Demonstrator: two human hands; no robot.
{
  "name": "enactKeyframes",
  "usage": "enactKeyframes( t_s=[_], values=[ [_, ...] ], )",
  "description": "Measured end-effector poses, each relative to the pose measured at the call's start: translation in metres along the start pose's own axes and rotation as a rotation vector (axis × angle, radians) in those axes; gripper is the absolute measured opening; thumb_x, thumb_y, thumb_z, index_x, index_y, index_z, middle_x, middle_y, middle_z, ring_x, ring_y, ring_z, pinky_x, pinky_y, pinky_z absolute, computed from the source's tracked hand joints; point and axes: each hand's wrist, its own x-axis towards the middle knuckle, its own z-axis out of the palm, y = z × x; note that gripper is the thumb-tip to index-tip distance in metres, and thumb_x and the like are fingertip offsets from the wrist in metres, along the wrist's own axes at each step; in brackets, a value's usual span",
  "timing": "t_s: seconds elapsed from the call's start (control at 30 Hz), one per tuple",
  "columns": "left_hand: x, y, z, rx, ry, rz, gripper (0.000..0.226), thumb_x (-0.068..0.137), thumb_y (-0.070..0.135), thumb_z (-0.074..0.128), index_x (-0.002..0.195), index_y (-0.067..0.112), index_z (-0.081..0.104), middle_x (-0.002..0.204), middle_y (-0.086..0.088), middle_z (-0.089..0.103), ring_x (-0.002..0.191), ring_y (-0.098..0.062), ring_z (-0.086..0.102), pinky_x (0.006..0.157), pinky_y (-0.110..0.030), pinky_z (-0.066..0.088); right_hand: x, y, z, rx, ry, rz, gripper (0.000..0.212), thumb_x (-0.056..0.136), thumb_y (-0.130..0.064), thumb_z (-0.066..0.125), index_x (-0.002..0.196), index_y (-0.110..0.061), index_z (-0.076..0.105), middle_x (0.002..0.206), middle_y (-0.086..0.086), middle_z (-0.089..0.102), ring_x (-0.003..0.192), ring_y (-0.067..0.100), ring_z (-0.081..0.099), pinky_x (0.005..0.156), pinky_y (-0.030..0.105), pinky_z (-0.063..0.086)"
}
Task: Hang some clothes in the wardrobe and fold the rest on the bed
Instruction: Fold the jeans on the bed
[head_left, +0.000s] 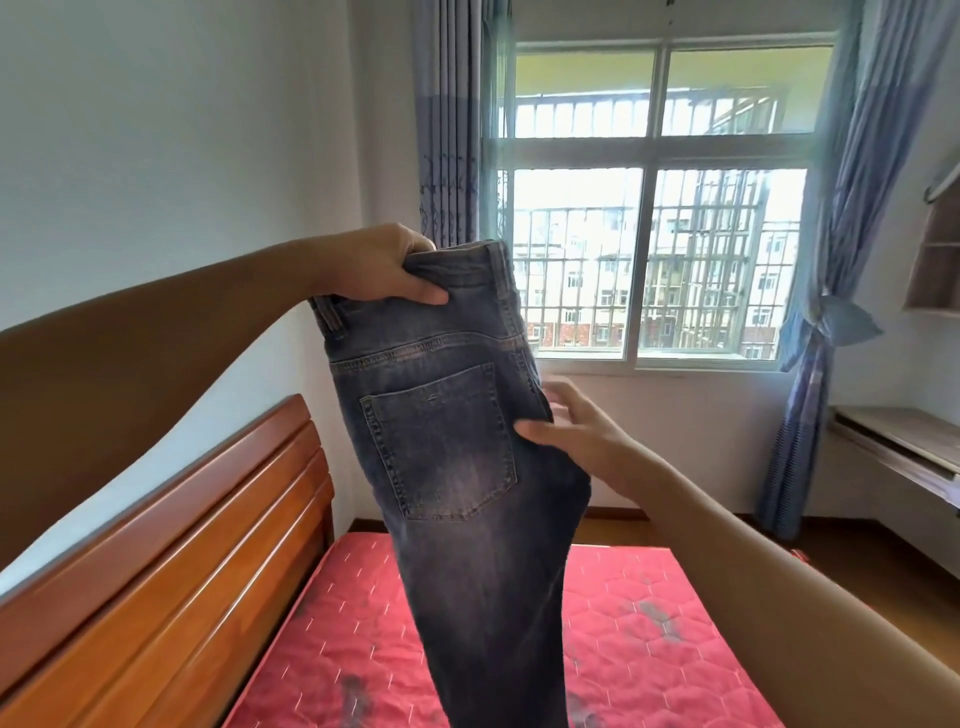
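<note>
Right hand (576, 434) splayed against jeans (447, 545)

Jeans (457, 467): legs cut off by bottom edge. Left grip (384, 265): fingertips hidden behind waistband. Right grip (576, 431): fingertips (558, 397) blurred at jeans' right edge, contact with fabric unclear. Mattress (649, 623): middle hidden behind jeans, near end cut off. Headboard (182, 545), bench (893, 436), shelf (935, 249): cut off by side edges.
</note>
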Motion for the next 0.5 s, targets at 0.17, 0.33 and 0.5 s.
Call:
enactKeyframes(
  t_s=[0.17, 0.33, 0.5],
  values=[
    [0.008, 0.024, 0.016, 0.046, -0.063, 0.058, 0.028, 0.083, 0.039, 0.079, 0.100, 0.018, 0.069, 0.089, 0.008, 0.072, 0.072, 0.003, 0.065, 0.061, -0.009, 0.046, 0.011, -0.066, 0.008, 0.097, 0.196, -0.222, 0.022, 0.090, -0.020, 0.075, 0.109, -0.009, 0.070, 0.102, 0.008, 0.077, 0.095, 0.026, 0.074, 0.090, 0.050, 0.058],
    [0.005, 0.040, 0.016, 0.036, -0.076, 0.107, 0.040, 0.085, 0.054, 0.070, 0.109, 0.023, 0.063, 0.094, 0.011, 0.071, 0.077, -0.002, 0.068, 0.067, -0.014, 0.047, 0.015, -0.076, 0.008, 0.321, 0.108, -0.121, 0.023, 0.094, -0.013, 0.070, 0.111, 0.001, 0.070, 0.108, 0.021, 0.074, 0.102, 0.041, 0.070, 0.097, 0.056, 0.054],
    [0.011, 0.040, 0.017, 0.163, -0.022, 0.188, 0.029, 0.095, 0.039, 0.064, 0.097, 0.010, 0.061, 0.089, -0.001, 0.065, 0.077, -0.013, 0.060, 0.066, -0.025, 0.040, 0.009, -0.066, -0.002, 0.137, -0.178, -0.023, 0.030, 0.091, -0.022, 0.074, 0.117, -0.008, 0.070, 0.112, 0.007, 0.076, 0.102, 0.023, 0.073, 0.082, 0.033, 0.061]
  ],
)
